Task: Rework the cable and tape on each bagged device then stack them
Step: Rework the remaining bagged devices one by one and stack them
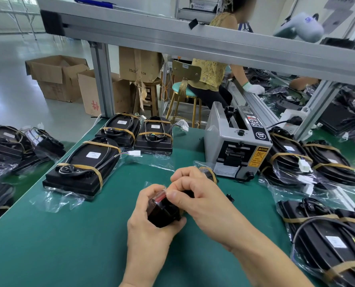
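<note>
My left hand [151, 212] curls under a small black bagged device [164, 212], holding it just above the green counter [68, 235]. My right hand [195, 193] arches over it, fingertips pinching the clear wrap at its top.

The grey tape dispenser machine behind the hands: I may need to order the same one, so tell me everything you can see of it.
The tape dispenser is a boxy grey machine, metal or plastic by its look, standing upright on the green mat. Its front has a dark slot, a yellow warning label and a small black knob low down; the top carries a dial, a dark control panel and a round badge. Bagged devices crowd its right side. Neither hand touches it.
</note>
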The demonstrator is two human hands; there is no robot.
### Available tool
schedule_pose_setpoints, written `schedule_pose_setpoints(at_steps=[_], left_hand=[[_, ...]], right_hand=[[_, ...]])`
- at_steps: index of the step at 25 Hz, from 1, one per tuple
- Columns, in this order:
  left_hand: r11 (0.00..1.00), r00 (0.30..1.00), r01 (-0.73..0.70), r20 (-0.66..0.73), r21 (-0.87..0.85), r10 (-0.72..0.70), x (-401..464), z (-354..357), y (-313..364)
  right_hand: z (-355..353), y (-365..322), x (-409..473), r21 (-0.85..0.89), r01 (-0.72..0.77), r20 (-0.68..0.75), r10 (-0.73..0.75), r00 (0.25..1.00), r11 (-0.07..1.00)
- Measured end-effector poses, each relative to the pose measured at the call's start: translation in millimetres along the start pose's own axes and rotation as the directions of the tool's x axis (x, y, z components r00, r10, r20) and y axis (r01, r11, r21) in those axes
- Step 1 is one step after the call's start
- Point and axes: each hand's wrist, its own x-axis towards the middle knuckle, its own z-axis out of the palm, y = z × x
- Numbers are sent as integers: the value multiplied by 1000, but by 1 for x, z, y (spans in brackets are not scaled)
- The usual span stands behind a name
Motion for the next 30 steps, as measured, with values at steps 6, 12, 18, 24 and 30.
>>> schedule_pose_setpoints(at_steps=[6, 12, 18, 24, 30], left_hand=[[1000, 999, -23, 22, -6, 24, -1, -1, -1], [999, 999, -36, 7, 13, 36, 0, -1, 0], [999, 999, -36, 15, 1, 36, -1, -2, 0], [1000, 1000, -19, 20, -24, 20, -1, -2, 1], [999, 1000, -21, -10, -39, 21, -1, -1, 8]], right_hand=[[3, -3, 0, -49, -24, -38, 22, 999, 999], [6, -5, 2, -129, -12, -53, 5, 999, 992], [2, -5, 4, 37, -26, -54, 28, 998, 999], [5, -5, 4, -113, -2, -30, -2, 1000, 994], [9, -8, 3, -225, 32, -47, -44, 998, 974]])
